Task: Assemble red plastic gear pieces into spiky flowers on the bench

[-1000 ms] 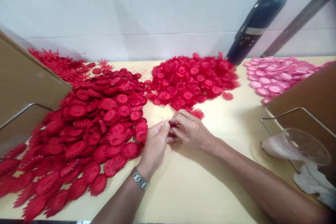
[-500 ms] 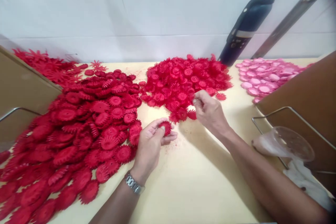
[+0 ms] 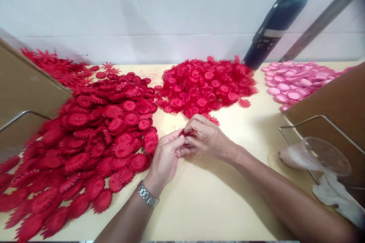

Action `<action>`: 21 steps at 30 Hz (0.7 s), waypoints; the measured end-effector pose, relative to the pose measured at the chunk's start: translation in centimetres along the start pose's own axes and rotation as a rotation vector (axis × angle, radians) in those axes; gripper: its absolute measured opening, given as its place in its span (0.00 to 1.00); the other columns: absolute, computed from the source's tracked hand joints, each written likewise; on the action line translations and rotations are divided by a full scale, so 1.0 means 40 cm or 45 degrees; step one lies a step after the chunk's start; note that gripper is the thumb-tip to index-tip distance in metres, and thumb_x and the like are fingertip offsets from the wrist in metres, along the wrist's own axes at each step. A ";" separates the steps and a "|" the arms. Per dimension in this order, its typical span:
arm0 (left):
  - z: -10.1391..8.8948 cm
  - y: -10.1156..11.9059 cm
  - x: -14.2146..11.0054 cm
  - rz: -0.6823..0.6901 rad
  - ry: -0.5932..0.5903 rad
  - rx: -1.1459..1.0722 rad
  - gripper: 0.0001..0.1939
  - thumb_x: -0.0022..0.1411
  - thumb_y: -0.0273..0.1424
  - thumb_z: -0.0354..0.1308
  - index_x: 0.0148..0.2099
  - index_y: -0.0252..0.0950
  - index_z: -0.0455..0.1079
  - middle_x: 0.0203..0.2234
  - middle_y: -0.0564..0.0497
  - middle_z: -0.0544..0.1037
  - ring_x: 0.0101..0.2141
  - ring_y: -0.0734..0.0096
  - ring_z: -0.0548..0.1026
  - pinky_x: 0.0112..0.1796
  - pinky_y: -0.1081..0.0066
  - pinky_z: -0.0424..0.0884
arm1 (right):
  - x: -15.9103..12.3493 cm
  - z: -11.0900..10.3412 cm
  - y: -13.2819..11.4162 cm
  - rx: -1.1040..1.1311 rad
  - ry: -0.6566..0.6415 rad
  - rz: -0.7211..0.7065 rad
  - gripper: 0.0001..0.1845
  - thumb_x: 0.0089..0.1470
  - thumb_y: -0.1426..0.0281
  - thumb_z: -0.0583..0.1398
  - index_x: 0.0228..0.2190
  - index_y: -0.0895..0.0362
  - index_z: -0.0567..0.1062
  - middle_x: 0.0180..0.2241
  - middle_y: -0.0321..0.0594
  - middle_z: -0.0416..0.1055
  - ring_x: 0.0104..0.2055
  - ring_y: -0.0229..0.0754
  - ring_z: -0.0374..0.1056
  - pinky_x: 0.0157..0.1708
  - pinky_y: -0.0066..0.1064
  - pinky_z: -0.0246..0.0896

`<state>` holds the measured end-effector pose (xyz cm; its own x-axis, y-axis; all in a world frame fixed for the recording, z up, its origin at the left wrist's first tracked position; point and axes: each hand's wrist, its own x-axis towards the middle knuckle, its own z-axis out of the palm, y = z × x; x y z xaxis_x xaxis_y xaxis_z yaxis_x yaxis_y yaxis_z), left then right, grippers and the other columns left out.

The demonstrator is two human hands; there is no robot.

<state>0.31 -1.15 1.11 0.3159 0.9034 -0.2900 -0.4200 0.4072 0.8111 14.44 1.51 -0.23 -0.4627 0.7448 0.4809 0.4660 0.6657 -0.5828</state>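
Above the pale table my left hand (image 3: 165,155) is closed, its thumb and fingers pinching a small red disc with a toothed edge, like a cut flower layer (image 3: 182,133). My right hand (image 3: 205,137) meets it there, fingers bent and pressed together over the disc. Most of the disc is hidden by the fingers. To the left spreads a big heap of dark red toothed discs (image 3: 114,112), reaching close to my left hand. Just beyond my right hand lies a second pile of brighter red toothed discs (image 3: 209,74).
Pink discs (image 3: 293,95) lie at the back right, behind a brown board (image 3: 330,102) with a wire frame (image 3: 302,121). A clear plastic cup (image 3: 325,155) lies tilted there. Star-shaped red pieces (image 3: 48,64) are at the back left. A dark blue-handled tool (image 3: 276,26) leans on the wall.
My right hand has come left and down from the edge of the middle pile to meet my left hand at the red disc. My left hand has stayed nearly in place.
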 end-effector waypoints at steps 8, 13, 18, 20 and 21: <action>0.004 -0.012 0.004 0.075 -0.019 0.087 0.10 0.52 0.28 0.57 0.38 0.31 0.73 0.29 0.48 0.77 0.34 0.68 0.75 0.35 0.70 0.72 | -0.006 0.010 -0.002 -0.038 0.063 -0.017 0.10 0.57 0.75 0.50 0.25 0.58 0.65 0.25 0.38 0.61 0.27 0.37 0.57 0.26 0.28 0.53; 0.014 -0.010 0.005 0.090 0.034 0.067 0.09 0.49 0.26 0.58 0.35 0.31 0.73 0.28 0.48 0.78 0.33 0.67 0.76 0.35 0.69 0.73 | -0.003 0.009 -0.018 0.118 0.176 0.227 0.07 0.51 0.77 0.52 0.23 0.57 0.62 0.23 0.35 0.60 0.25 0.35 0.57 0.25 0.27 0.54; 0.012 -0.003 0.000 0.033 0.194 0.117 0.06 0.48 0.26 0.58 0.31 0.29 0.72 0.23 0.47 0.77 0.25 0.67 0.77 0.31 0.67 0.74 | 0.002 -0.016 -0.001 0.351 0.333 0.530 0.07 0.52 0.72 0.52 0.23 0.56 0.61 0.19 0.31 0.57 0.21 0.33 0.54 0.21 0.25 0.51; 0.012 0.000 -0.001 0.029 0.217 0.126 0.05 0.48 0.26 0.57 0.29 0.29 0.71 0.23 0.46 0.78 0.24 0.67 0.77 0.31 0.68 0.74 | 0.004 -0.036 0.017 0.375 0.488 0.582 0.08 0.53 0.70 0.52 0.23 0.56 0.61 0.18 0.31 0.56 0.20 0.33 0.53 0.19 0.25 0.49; 0.012 0.001 -0.001 0.025 0.213 0.123 0.05 0.49 0.26 0.57 0.30 0.29 0.70 0.24 0.46 0.78 0.25 0.67 0.77 0.31 0.68 0.74 | 0.005 -0.046 0.027 0.351 0.531 0.597 0.08 0.53 0.69 0.52 0.23 0.56 0.62 0.18 0.31 0.56 0.20 0.32 0.52 0.19 0.25 0.49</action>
<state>0.69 -1.25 1.41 0.1593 0.9241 -0.3475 -0.3383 0.3817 0.8601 16.24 2.47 0.46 0.0959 0.9436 0.3168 0.3119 0.2737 -0.9098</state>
